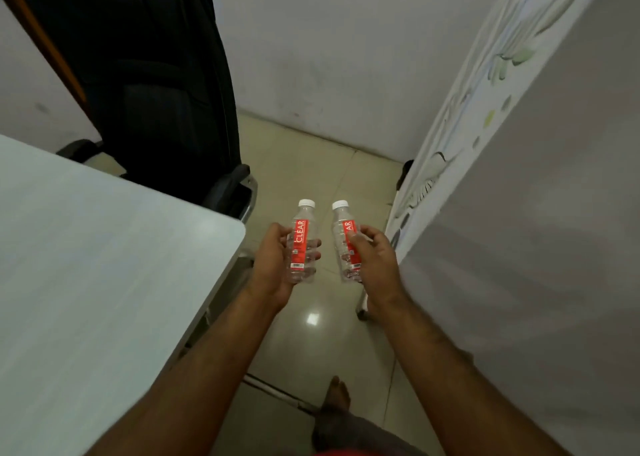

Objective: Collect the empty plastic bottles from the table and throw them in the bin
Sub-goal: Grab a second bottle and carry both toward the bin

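Note:
Two small clear plastic bottles with white caps and red labels are held upright over the floor, side by side and apart. My left hand (pixel 273 261) grips the left bottle (pixel 302 240) around its lower body. My right hand (pixel 375 258) holds the right bottle (pixel 344 237), fingers across its label. Both bottles look empty. No bin is in view.
A pale grey table (pixel 104 265) fills the left side, its rounded corner near my left hand. A black office chair (pixel 156 84) stands behind it. A white panel with a leaf print (pixel 467 116) and a grey surface (pixel 554 247) close the right. Tiled floor (pixel 311 317) runs between; my bare foot (pixel 337 396) shows below.

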Tool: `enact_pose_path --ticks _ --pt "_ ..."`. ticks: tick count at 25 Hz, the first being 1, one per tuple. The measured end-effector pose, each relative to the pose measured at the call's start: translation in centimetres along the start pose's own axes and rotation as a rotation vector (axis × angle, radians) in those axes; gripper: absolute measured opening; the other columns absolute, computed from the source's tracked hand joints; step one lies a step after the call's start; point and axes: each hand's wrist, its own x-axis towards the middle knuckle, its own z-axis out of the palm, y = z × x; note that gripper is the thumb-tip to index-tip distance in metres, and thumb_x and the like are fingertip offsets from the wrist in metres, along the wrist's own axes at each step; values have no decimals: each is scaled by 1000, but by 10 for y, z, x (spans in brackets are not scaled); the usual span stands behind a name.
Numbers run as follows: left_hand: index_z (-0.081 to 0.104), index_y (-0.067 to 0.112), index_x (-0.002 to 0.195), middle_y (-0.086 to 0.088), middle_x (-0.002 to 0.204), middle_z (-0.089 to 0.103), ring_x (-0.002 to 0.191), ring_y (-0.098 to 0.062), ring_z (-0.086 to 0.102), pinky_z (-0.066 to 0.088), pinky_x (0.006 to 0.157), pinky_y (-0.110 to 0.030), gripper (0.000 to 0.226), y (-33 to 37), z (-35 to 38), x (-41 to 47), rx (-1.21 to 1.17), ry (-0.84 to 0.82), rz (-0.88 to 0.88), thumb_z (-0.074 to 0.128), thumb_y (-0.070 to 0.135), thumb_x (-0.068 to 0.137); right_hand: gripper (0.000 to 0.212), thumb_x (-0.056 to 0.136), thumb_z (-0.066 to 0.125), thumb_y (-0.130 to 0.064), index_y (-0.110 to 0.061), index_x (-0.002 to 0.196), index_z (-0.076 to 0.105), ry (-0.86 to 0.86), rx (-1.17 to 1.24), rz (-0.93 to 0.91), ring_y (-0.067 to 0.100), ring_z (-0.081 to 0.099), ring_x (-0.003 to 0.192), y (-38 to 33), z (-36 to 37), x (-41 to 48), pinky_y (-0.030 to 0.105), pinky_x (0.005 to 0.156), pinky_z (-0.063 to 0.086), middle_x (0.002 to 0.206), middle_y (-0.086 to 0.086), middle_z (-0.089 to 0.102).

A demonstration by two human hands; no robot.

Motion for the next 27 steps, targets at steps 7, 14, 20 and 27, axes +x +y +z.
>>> enact_pose_path --ticks 7,14,20,27 --pt "66 19 82 0 67 58 51 -11 51 41 47 -24 17 85 56 189 149 243 142 57 32 87 29 95 63 -23 -17 123 59 -22 64 18 15 64 79 -70 24 200 29 63 54 99 5 68" --pt "65 17 84 0 69 64 57 -11 60 50 53 -25 12 168 82 417 384 191 100 55 14 89 26 98 55 -20 -15 123 59 95 115 13 11 58 67 -99 66 414 23 52 48 86 3 66" --pt "69 5 101 1 67 67 51 -4 60 47 47 -17 13 251 143 595 526 -59 3 63 8 90 30 94 59 -17 -12 123 60 283 192 45 14 65 71 -161 78 575 25 54 53 91 6 70" --pt "71 8 97 2 71 70 54 -8 62 49 49 -19 11 273 239 818 718 -232 -99 67 12 88 51 77 72 -33 -16 125 62 477 265 76 33 71 103 -184 35 768 54 93 56 106 9 76"
